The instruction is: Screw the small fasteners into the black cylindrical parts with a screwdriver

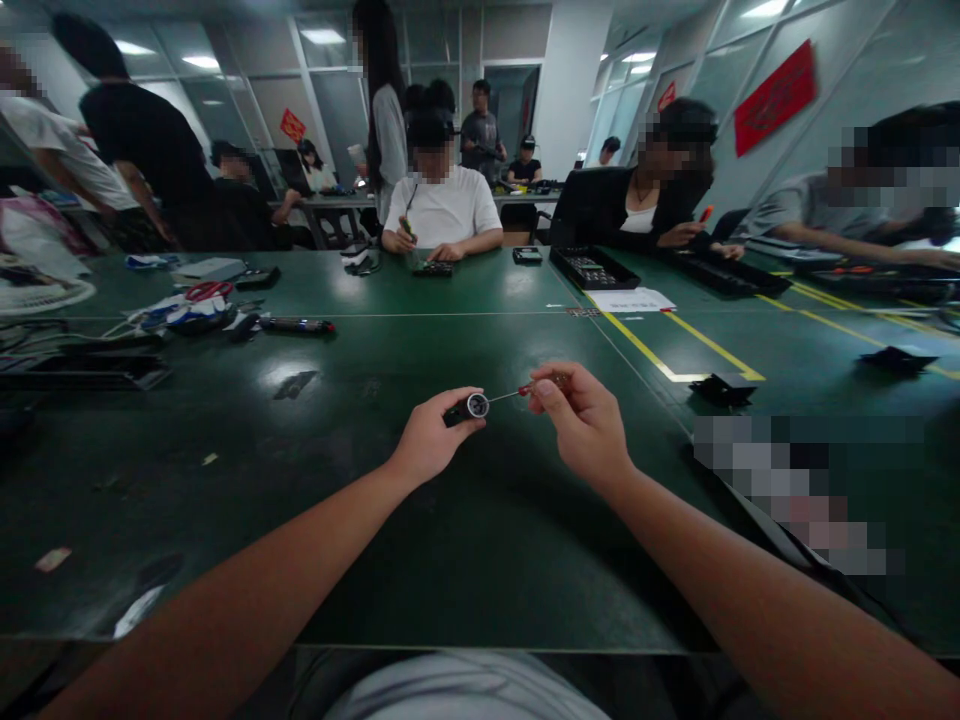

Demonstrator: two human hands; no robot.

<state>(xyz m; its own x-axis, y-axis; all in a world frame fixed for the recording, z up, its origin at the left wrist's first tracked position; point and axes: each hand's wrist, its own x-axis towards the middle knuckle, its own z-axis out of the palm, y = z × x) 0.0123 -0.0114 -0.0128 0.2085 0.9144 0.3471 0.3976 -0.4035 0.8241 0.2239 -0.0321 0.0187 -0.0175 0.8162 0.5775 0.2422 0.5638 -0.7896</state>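
Observation:
My left hand (435, 437) is closed around a short black cylinder (460, 410), whose round end with a silver rim faces right and toward me. Dark detail shows inside that rim; I cannot make out what it is. In my right hand (581, 425) is a screwdriver (524, 390) with a reddish see-through handle, pinched between thumb and fingers. Its thin metal shaft points left, and the tip meets the rim of the cylinder's end or lies just in front of it. Both hands are held above the green table, and the fingers partly cover the cylinder and the handle.
The green table (360, 560) bears cables and red-handled scissors (210, 290) at left, beside a dark pen-shaped tool (298, 326). Black trays (592, 268) and a white paper (632, 300) lie right of centre. A small black part (721, 390) sits nearer. Several people work around the table.

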